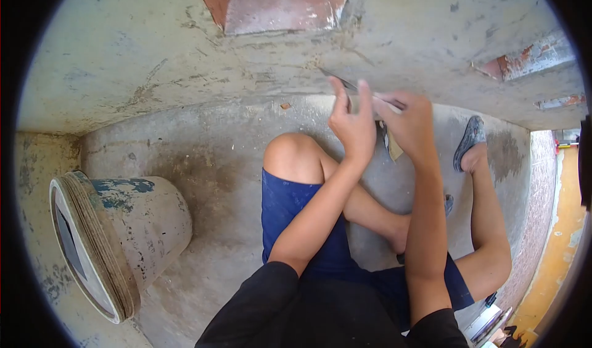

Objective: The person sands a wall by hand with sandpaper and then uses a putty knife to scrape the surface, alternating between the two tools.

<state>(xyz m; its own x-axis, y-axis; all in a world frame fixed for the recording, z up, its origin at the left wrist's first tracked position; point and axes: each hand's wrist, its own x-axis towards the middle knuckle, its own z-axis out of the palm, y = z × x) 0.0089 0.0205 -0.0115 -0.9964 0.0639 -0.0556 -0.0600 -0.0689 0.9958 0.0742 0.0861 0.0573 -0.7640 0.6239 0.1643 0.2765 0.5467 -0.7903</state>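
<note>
Trowel [345,84] in our left hand [353,126], fingers wrapped; right hand [410,123] grips its handle. Wall [154,52] at 12 looks mostly plastered; bucket [117,237] at 8.

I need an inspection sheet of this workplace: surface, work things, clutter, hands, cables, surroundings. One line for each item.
Surface: grey plastered wall, scratched and stained, meeting a dusty concrete floor.
Work things: a thin flat tool, held against the wall at the foot of it; a light flat piece below the hands, what it is cannot be told.
Clutter: a bucket lying on its side at the left; a small chip on the floor.
Hands: left hand and right hand both raised at the wall, close together around the tool.
Cables: nothing seen.
Surroundings: reddish recess in the wall above; yellow surface at the right edge.
</note>
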